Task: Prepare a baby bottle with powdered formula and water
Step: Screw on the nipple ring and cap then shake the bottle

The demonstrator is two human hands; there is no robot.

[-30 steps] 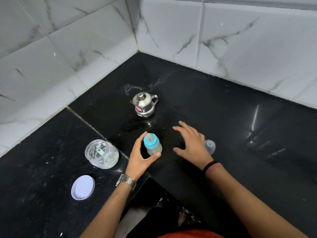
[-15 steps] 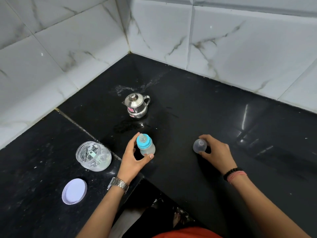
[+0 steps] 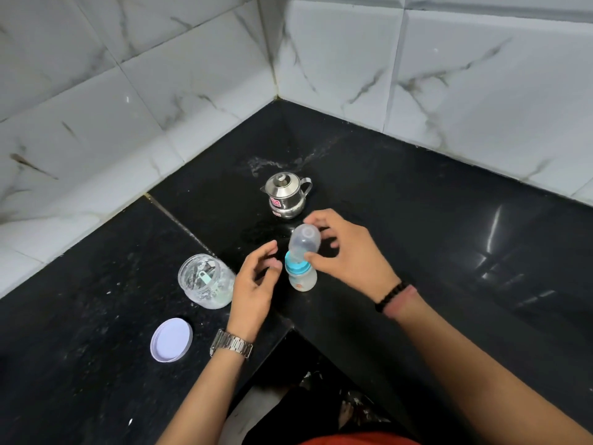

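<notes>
step: capping the bottle point(image 3: 301, 275), I reckon; powder, water and teat ring look done, so near the end.
right hand point(image 3: 346, 258): fingers curled round the clear cap point(image 3: 305, 242), thumb on its near side. Cap is tilted, open end down-left, its rim touching the blue ring point(image 3: 297, 267) on the bottle, not seated yet.
left hand point(image 3: 255, 284): relaxed, fingers loosely bent, holding nothing; just left of the bottle, fingertips close to the ring. Can't tell if they touch it.
bottle: upright on the worktop point(image 3: 417, 220), near the inner front corner where the two slabs meet, btwn my hands; pale liquid inside.
how to do it well: level the cap first, centre it over the teat, then press straight down w/ even fingers. Steady the bottle body w/ the left hand low down so it doesn't tip or slide on the glossy top. Don't squeeze the cap, it's thin plastic, prob flexes.
risk: pushing while tilted could knock the bottle toward the front edge.
other: steel pot point(image 3: 286, 195) behind the bottle toward the back corner; open jar point(image 3: 207, 281) w/ scoop left of my left hand; its lid point(image 3: 171, 339) flat nearer the front edge.
</notes>
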